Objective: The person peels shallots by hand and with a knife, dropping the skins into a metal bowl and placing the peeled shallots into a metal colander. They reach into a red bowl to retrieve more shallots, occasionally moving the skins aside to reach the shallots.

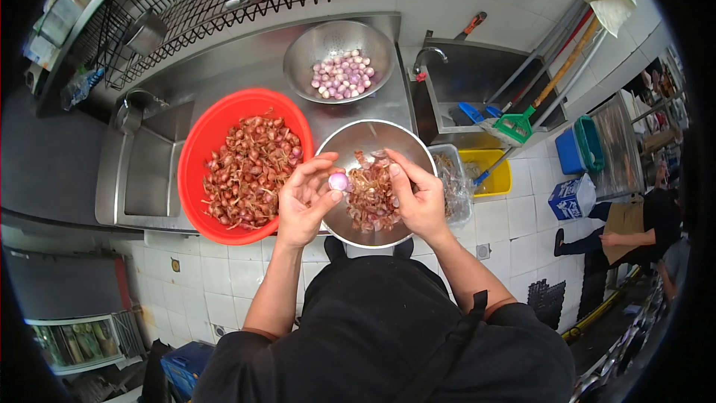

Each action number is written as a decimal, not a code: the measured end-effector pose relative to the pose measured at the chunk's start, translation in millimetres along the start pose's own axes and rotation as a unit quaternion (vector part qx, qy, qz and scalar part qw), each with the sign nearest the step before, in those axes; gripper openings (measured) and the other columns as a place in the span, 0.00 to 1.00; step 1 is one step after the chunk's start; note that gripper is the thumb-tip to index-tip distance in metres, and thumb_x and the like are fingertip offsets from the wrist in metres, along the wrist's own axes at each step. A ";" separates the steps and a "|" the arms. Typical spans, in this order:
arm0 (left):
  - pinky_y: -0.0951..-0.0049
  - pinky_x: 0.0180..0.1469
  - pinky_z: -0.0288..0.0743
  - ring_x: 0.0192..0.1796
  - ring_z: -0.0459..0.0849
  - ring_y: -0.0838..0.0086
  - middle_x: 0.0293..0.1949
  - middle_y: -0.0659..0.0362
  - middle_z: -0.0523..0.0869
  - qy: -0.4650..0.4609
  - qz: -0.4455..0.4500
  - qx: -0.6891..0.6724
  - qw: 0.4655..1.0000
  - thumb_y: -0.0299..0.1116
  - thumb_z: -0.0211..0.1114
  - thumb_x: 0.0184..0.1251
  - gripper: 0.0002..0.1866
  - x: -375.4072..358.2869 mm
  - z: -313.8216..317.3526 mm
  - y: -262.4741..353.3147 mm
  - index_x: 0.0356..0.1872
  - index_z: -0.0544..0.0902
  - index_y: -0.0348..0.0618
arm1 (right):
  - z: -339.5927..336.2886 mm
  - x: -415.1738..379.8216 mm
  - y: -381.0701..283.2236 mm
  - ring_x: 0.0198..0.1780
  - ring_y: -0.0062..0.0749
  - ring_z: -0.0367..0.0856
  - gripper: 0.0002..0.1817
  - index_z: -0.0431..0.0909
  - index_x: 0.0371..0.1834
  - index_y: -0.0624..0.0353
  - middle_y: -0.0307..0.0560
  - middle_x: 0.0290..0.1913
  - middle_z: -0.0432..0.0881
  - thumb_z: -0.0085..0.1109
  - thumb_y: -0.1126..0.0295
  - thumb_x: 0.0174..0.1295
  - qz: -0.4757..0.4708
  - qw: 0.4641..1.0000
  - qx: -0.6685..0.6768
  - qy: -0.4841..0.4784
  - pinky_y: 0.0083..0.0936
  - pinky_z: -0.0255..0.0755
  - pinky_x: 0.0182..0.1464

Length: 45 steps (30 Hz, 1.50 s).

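Note:
Over the left part of a steel bowl [341,138] of brown skins [373,192], my left hand [304,198] holds a peeled purple shallot [338,181] at its fingertips. Above the bowl's right side is my right hand [420,194], with thumb and forefinger close together on what looks like a bit of skin, too small to make out. A red basin [192,205] full of unpeeled shallots [250,172] stands to the left. Behind the bowl, a steel colander [302,48] contains peeled shallots [343,75].
A sink [153,172] lies left of the basin. Right of the bowl are a clear plastic container [462,213] and a yellow bin [496,175]. A wire rack [194,7] hangs above. Another person [630,231] is at the far right.

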<state>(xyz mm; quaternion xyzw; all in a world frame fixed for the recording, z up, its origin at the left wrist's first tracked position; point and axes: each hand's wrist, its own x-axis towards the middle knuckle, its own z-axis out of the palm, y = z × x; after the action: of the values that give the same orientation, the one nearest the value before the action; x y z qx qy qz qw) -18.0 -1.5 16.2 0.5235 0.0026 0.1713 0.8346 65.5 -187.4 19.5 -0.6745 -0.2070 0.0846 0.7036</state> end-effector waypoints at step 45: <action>0.74 0.49 0.83 0.46 0.87 0.74 0.45 0.53 0.87 0.084 0.005 -0.043 0.996 0.19 0.66 0.68 0.11 8.2 0.8 -31.5 0.49 0.79 0.34 | 20.8 -9.1 -4.5 0.44 0.24 0.80 0.27 0.64 0.73 0.64 0.43 0.42 0.81 0.53 0.73 0.72 0.095 0.982 0.016 -0.165 0.24 0.72 0.54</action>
<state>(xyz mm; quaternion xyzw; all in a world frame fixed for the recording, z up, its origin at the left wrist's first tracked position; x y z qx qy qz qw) -1.2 -12.2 -9.5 0.4708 0.0623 0.2190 0.8524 48.2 -172.4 22.4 -0.6567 -0.2535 0.2646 0.6591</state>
